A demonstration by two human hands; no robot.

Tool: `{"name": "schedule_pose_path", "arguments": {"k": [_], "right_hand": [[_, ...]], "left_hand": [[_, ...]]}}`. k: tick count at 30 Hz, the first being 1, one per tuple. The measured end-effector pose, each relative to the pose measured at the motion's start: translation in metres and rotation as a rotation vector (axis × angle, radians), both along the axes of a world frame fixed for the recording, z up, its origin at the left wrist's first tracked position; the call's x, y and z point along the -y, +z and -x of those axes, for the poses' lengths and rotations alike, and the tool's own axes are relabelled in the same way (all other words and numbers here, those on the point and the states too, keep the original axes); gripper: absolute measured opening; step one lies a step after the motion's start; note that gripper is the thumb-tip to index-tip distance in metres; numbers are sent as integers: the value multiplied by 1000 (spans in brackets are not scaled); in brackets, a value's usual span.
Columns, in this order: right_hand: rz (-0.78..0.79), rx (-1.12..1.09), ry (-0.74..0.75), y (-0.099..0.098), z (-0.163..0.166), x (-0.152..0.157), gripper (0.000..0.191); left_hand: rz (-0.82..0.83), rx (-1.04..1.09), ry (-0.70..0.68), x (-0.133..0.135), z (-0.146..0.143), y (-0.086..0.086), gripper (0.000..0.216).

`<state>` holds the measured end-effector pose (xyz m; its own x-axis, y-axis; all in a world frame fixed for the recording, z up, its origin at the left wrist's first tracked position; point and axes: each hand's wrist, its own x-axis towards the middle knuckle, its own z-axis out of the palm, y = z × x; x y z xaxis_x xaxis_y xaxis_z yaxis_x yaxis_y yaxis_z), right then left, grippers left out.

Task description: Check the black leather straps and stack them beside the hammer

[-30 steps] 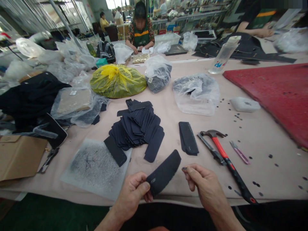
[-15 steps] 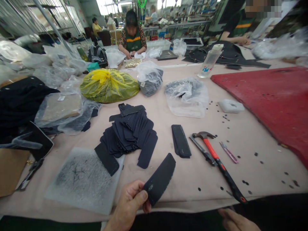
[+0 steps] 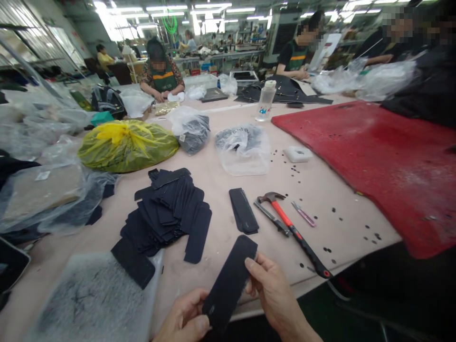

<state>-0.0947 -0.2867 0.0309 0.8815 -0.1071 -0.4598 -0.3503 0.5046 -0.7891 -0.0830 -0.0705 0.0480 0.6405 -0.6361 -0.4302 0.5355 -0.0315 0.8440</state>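
Note:
At the table's front edge, a dark fabric strip (image 3: 230,280) with rounded corners is held up between both hands. My left hand (image 3: 190,313) pinches its lower end, near a small pale mark. The thumb and fingers of my right hand (image 3: 269,287) grip its upper right edge. Beyond the hands lies a heaped pile of similar dark strips (image 3: 167,209). A small separate stack of strips (image 3: 243,211) rests to its right. One strip (image 3: 133,263) overlaps the corner of a scuffed translucent board (image 3: 96,299).
Right of the small stack lie a hammer (image 3: 290,228), a box cutter (image 3: 271,217) and pink-handled snips (image 3: 303,213). A red sheet (image 3: 342,142) covers the right side. Behind are a yellow bag (image 3: 126,147), a clear bag (image 3: 245,152) and a bottle (image 3: 266,99). Co-workers sit across the table.
My right hand has come up from the lower right and taken hold of the strip's upper edge. My left hand keeps its grip. The view has turned to the right.

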Motion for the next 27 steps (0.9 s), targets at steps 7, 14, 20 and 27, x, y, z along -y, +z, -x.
{"name": "schedule_pose_path", "arguments": {"k": [7,14,20,27], "right_hand": [[95,52,267,2,11,-20,38],[161,-44,155,7,2,-12,41],[-137,-82,105,5,-1,-22,37],[-480,-210,146,-6,4,-39,38]], "left_hand": [[-187,31,213,35,-24,23,29],[-271,48,184,42,-20,15,14],[-68,-130,230,36,-12,12,24],[119,-130,256,32,-5,5,25]]}}
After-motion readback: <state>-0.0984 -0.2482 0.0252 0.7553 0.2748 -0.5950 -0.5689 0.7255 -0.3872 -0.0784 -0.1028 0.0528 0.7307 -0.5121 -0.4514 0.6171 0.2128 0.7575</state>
